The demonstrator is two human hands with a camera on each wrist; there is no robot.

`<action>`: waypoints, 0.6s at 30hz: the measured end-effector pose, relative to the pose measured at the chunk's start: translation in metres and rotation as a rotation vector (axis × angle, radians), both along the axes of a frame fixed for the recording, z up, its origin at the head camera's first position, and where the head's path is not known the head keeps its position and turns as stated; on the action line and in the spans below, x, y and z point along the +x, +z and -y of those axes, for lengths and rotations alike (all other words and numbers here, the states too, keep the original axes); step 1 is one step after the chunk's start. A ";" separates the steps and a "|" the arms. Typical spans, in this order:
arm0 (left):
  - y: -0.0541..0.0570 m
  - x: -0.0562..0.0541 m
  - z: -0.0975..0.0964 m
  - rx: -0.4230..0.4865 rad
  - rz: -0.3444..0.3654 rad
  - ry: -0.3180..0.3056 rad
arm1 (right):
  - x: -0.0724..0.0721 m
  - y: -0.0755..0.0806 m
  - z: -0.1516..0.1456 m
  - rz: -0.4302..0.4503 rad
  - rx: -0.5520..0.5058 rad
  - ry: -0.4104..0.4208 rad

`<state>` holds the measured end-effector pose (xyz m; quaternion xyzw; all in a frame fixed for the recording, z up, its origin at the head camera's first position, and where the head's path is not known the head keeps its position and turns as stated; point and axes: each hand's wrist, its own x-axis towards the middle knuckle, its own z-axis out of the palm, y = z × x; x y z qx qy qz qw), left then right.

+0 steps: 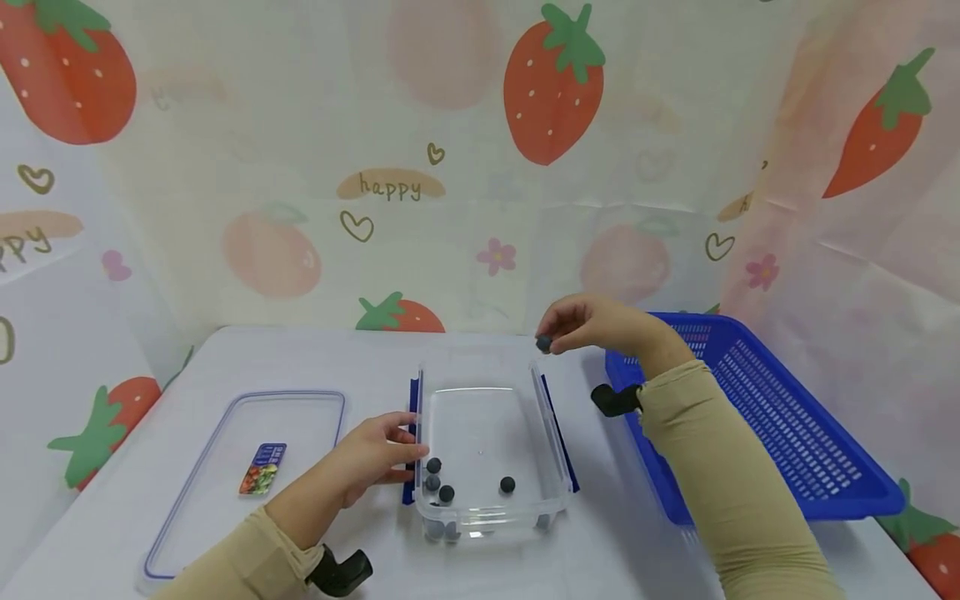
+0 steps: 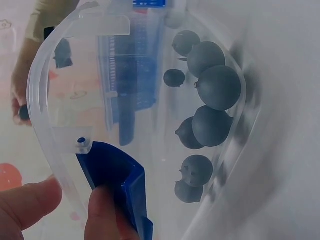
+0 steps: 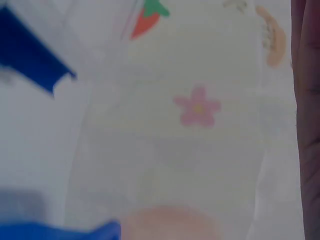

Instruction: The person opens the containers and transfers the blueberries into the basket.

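Observation:
My right hand (image 1: 600, 323) pinches a blueberry (image 1: 543, 343) between thumb and fingertips, raised above the far right corner of a clear plastic box (image 1: 487, 518). The left hand (image 1: 372, 454) grips the box's left wall, thumb at the rim and fingers by the blue side clip (image 2: 112, 167). Inside the box, several dark round blueberries (image 1: 507, 484) lie near its front end, most of them towards the front left corner (image 2: 219, 87). In the right wrist view only a strip of the right hand (image 3: 309, 125) shows, and its held blueberry is out of sight.
A blue perforated basket (image 1: 855, 500) stands to the right, partly behind the right forearm; its contents cannot be seen fully. On the left, a clear lid (image 1: 206, 500) with a fruit label (image 1: 262, 469) lies flat on the white table (image 1: 390, 358). A strawberry-printed cloth (image 1: 465, 250) hangs behind.

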<state>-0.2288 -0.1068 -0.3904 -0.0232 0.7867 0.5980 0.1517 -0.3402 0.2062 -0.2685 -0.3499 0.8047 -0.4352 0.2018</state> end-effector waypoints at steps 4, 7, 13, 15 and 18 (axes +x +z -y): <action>0.000 0.000 -0.002 -0.010 0.001 -0.002 | 0.000 0.003 -0.042 -0.027 -0.020 -0.136; 0.000 0.000 -0.003 -0.016 -0.001 -0.004 | 0.002 -0.001 -0.074 -0.054 -0.020 -0.246; 0.001 0.000 -0.003 -0.032 -0.007 -0.010 | 0.000 -0.019 -0.126 -0.064 -0.055 -0.368; 0.001 0.000 -0.003 -0.038 -0.008 -0.011 | -0.003 -0.027 -0.137 -0.047 -0.061 -0.377; 0.002 -0.001 -0.002 -0.042 -0.007 -0.009 | -0.006 -0.038 -0.146 -0.021 -0.043 -0.393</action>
